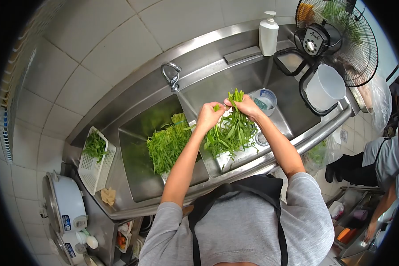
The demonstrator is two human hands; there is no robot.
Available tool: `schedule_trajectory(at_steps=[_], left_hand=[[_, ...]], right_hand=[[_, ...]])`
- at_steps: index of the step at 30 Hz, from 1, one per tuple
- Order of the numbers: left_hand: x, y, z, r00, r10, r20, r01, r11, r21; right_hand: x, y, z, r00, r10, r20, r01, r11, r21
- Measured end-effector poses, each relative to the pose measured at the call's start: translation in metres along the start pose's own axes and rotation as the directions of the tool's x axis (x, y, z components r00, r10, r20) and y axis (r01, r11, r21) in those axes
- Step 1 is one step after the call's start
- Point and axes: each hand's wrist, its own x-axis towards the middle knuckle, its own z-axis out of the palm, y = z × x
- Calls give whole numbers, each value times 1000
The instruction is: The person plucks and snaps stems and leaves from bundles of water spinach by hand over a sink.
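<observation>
Head view shows both hands meeting above the sink's right basin (208, 88), at the stem end of a leafy bunch (239, 126). The fingers of the right hand (248, 108) are closed around the upright stems, and the leaves hang below, over more loose greens. The fingers of the left hand (210, 116) are pinched nearly shut, just beside these stems; they seem to hold a short green piece (216, 107), though the contact is too small to be certain. For good handling, I judge that the right grip should be firm but not crushing, close to where the left fingers work, so that the stems do not bend or slip. Small portions would be easier to control, and low hands would let fallen bits stay inside the basin, apart from the pile of greens (164, 148) in the left basin (135, 166).
</observation>
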Motion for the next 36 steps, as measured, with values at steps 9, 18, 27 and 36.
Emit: schedule_trajectory(at_steps=[9,18,27,36], left_hand=[[3,-32,-26,886,-164,433,363,826,-431],[-3,-30,-26,811,-141,568,447,776,-445],[3,-50,-18,917,-155,369,310,858,-409],[-8,-69,-6,953,-199,230,275,887,-370]], right_hand=[[4,-13,-17,997,1,74,13,984,-180],[-4,-34,-1,974,14,226,39,972,-230],[4,-20,5,979,-52,196,145,856,-496],[0,-16,8,968,-30,249,160,838,-521]])
